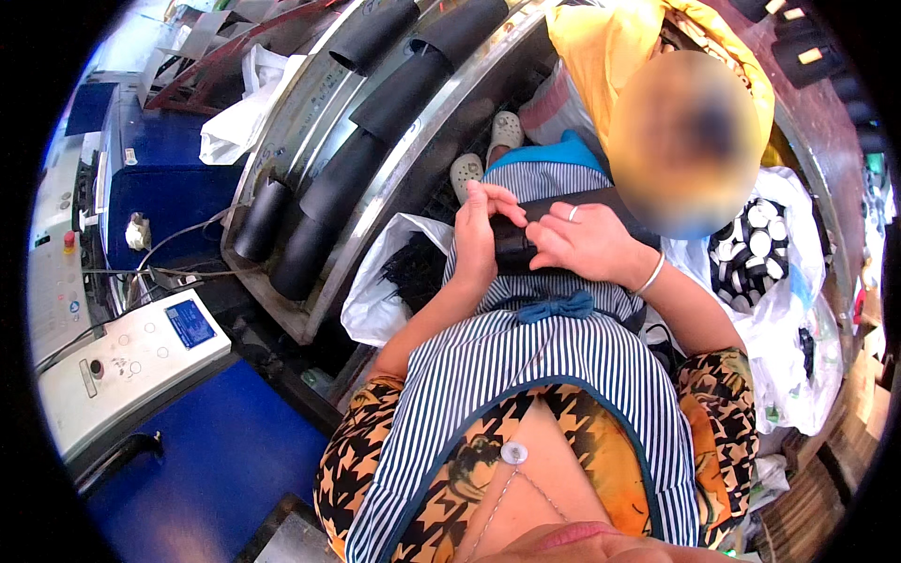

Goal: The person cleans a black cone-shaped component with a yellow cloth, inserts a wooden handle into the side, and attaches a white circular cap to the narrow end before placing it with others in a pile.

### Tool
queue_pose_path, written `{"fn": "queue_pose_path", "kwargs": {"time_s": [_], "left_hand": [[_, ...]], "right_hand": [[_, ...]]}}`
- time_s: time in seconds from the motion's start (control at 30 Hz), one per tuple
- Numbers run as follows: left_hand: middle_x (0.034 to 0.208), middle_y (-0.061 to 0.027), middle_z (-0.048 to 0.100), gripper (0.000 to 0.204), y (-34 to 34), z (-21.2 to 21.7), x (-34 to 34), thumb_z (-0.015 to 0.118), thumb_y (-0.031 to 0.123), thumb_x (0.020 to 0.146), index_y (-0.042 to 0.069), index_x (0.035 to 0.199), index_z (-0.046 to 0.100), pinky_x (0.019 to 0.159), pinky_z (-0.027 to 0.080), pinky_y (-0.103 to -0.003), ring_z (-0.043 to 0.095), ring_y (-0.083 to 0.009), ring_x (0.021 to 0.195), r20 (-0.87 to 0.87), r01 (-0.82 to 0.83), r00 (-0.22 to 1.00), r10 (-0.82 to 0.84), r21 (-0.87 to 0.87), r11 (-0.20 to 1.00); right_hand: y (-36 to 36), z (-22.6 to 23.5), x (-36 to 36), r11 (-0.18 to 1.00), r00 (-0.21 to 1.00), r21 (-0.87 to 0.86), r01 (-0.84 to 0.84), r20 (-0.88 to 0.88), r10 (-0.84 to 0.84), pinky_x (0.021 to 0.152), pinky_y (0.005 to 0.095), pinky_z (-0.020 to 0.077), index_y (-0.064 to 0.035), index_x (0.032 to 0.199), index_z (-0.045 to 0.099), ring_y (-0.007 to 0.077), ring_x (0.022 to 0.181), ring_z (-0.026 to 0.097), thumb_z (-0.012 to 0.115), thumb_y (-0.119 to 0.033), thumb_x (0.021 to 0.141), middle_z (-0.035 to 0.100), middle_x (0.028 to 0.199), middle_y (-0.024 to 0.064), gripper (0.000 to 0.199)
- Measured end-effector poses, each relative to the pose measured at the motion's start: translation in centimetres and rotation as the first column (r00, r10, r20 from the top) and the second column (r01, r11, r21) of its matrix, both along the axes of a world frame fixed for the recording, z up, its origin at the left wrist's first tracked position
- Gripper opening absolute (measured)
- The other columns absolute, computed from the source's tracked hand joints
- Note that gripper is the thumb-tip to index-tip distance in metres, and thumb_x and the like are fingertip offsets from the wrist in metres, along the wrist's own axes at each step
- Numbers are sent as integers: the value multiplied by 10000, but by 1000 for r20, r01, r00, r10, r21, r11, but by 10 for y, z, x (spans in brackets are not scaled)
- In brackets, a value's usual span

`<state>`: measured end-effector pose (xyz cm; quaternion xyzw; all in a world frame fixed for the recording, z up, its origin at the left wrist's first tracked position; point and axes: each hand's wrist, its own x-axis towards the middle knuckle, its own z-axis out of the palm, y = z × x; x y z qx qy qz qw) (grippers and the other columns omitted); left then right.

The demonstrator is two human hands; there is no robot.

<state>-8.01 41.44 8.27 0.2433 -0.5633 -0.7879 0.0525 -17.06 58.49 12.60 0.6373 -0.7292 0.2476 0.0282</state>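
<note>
A black tube (601, 199) lies across my lap, on the striped apron. My left hand (481, 230) is at its left end, with the palm upright and the fingers bent over the tube. From above, my right hand (589, 242), with a ring and a bracelet, curls its fingers on the tube close to the left fingertips. Whether something small sits between the fingertips I cannot make out. A blurred patch covers the tube's right end.
Several black tubes (338, 174) lie in a metal trough at the left. White bags hold black strips (418, 267) and black-and-white round parts (758, 239). A yellow bag (587, 47) stands at the back. A control box (141, 361) and blue panels are at the left.
</note>
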Motion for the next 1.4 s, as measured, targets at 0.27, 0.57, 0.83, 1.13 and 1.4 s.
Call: {"fn": "queue_pose_path", "kwargs": {"time_s": [0.27, 0.57, 0.83, 1.13, 1.4], "left_hand": [[696, -72, 613, 477, 18, -6, -1, 265, 334, 1075, 28, 878, 572, 734, 464, -285, 581, -148, 679, -8, -24, 1000, 24, 6, 1000], [812, -57, 619, 452, 56, 6, 14, 281, 318, 1070, 24, 910, 584, 715, 461, -276, 576, -135, 737, 127, -45, 990, 57, -97, 994], [721, -74, 583, 462, 33, 5, -24, 306, 376, 1071, 11, 947, 561, 740, 469, -299, 585, -166, 740, 189, 30, 981, -44, 77, 997], [639, -37, 483, 385, 55, 14, 5, 316, 258, 1052, 10, 859, 538, 622, 428, -262, 485, -116, 595, 203, 91, 978, -50, -200, 976], [815, -46, 641, 421, 26, 12, -29, 391, 406, 1044, 46, 950, 588, 675, 440, -229, 596, -125, 729, 275, -78, 959, 71, 13, 997]], "right_hand": [[5, 4, 11, 990, 996, 123, -72, -51, 79, 466, 350, 493, -135, 891, 493, 205, 615, 617, 654, -339, 819, 569, 714, 58, 270], [14, 0, -2, 972, 663, 214, -92, 742, -100, 564, 443, 476, -44, 1034, 471, 357, 662, 626, 728, -366, 809, 604, 697, 132, 470], [20, -6, 16, 975, 975, -7, 220, 21, -220, 457, 392, 490, -20, 920, 527, 271, 551, 620, 627, -252, 798, 614, 670, 141, 281], [37, 3, 21, 929, 834, 365, -56, 529, -158, 506, 406, 487, -22, 768, 627, 306, 567, 628, 584, -339, 867, 632, 669, 138, 335], [9, 5, -5, 948, 671, 175, 265, 673, -311, 609, 466, 520, -14, 1013, 601, 360, 690, 662, 627, -452, 843, 664, 760, 195, 470]]}}
